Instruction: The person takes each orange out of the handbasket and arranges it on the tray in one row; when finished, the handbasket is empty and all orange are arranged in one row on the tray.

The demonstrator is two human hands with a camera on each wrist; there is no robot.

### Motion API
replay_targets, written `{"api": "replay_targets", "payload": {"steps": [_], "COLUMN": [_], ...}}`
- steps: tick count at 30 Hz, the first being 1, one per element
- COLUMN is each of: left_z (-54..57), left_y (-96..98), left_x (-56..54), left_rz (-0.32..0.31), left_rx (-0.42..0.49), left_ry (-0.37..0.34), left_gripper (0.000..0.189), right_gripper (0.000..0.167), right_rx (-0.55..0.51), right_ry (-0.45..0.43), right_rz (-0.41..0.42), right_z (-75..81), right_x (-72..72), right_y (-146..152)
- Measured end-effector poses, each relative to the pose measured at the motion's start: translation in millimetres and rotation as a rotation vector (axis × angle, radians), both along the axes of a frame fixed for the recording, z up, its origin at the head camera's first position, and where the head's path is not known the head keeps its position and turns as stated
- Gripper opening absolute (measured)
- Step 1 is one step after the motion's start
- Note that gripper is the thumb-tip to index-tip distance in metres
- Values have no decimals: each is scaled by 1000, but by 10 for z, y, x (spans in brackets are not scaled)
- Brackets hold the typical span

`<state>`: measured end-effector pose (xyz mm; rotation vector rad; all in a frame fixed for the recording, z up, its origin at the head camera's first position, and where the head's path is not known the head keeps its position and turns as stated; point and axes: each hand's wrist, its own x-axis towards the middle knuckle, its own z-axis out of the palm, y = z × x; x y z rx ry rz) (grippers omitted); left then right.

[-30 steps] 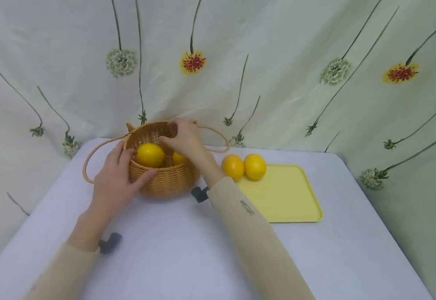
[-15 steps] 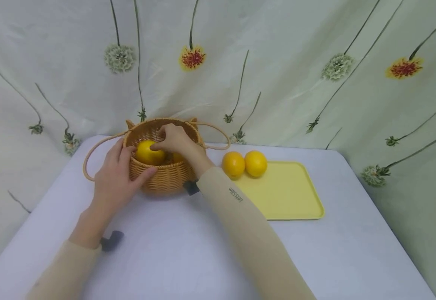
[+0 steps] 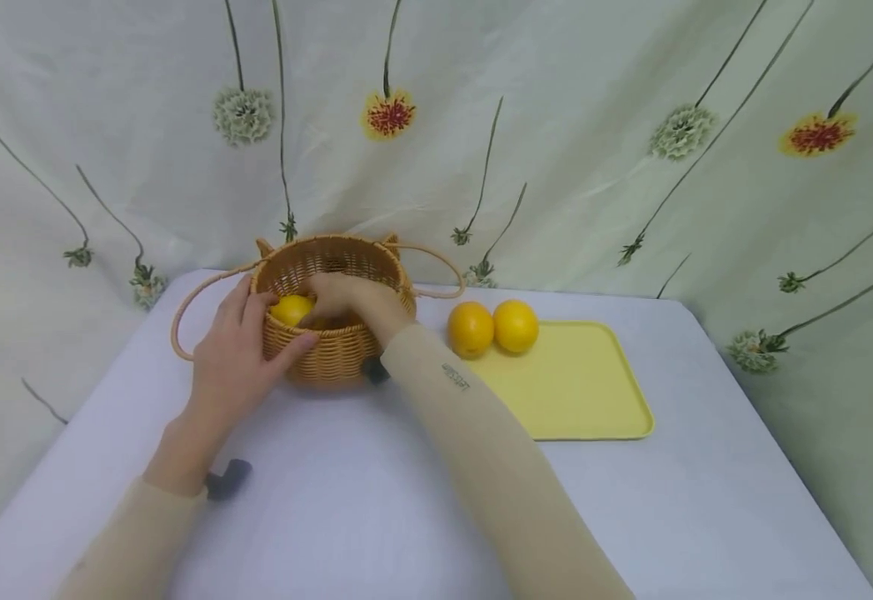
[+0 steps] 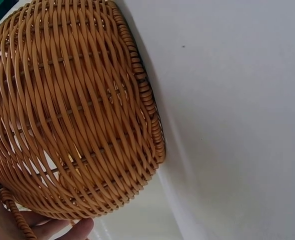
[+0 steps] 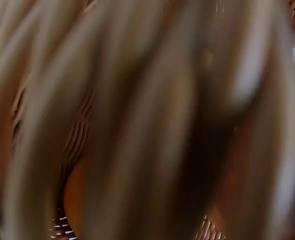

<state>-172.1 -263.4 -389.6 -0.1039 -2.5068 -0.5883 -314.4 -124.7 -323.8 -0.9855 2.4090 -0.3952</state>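
Observation:
A tan wicker basket point(image 3: 331, 354) stands at the back left of the table, with a loop handle flopped to each side. My left hand point(image 3: 230, 354) holds its left side, fingertips at the rim and thumb along the front wall. In the left wrist view, the woven wall point(image 4: 72, 105) fills much of the frame, with fingers point(image 4: 80, 230) at its edge. My right hand point(image 3: 335, 296) is down inside the basket, thumb and fingers around a yellow, oval, lemon-like fruit point(image 3: 290, 310). Blurred wicker strands cover most of the right wrist view; part of an orange-coloured fruit point(image 5: 75, 200) shows behind them.
Two oranges, a left one point(image 3: 471, 329) and a right one point(image 3: 516, 326), sit side by side at the back left corner of a yellow tray point(image 3: 594, 383). A flower-printed curtain point(image 3: 571, 150) hangs behind the white-covered table point(image 3: 346, 492).
My right hand has moved from the basket's back right rim leftward and down into it, onto the yellow fruit, now partly covered. My left hand stays on the basket's side.

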Motion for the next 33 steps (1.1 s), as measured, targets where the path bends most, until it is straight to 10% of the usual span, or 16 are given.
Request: {"api": "replay_targets", "payload": {"steps": [7, 26, 33], "left_z": [-2, 39, 14], "left_y": [-8, 41, 10], "left_x": [-34, -66, 14], "left_rz": [-6, -10, 4], "left_rx": [0, -10, -6], "left_ry": [-4, 14, 11], "left_gripper": [80, 84, 81], "right_gripper": [57, 34, 60], "right_rx": [65, 32, 23], "right_ry": [-3, 91, 130], "right_rz": [121, 77, -1], "right_z": [-4, 31, 19], "right_x": [-15, -34, -8], "right_y": [-36, 55, 82]}}
